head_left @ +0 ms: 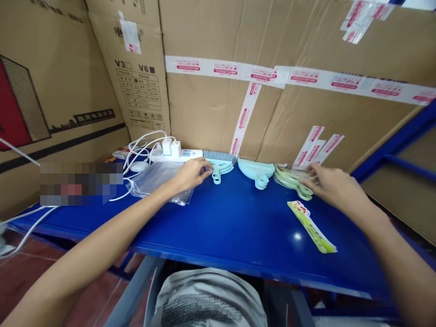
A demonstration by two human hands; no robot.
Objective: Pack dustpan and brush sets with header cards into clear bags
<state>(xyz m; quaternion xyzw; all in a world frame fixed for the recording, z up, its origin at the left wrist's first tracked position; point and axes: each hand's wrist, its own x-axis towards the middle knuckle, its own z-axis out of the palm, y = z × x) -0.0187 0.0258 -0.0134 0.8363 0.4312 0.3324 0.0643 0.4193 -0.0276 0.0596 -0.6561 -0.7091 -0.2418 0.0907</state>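
Note:
My left hand is at the near-left side of a stack of light-blue hand brushes with grey bristles. Its fingers are bent but apart, with nothing seen in them. Beside the brushes lies a stack of light-blue dustpans, handles toward me. Over at the right, my right hand hovers at the edge of pale-green brush-and-dustpan pieces in clear plastic. Thumb and fingers there are spread; whether they touch the plastic is hard to see.
Clear plastic bags lie left of the brushes, near a white power strip with chargers and cables. A green-and-white printed card rests on the blue table. Taped cardboard walls the back, and a blue metal frame stands right.

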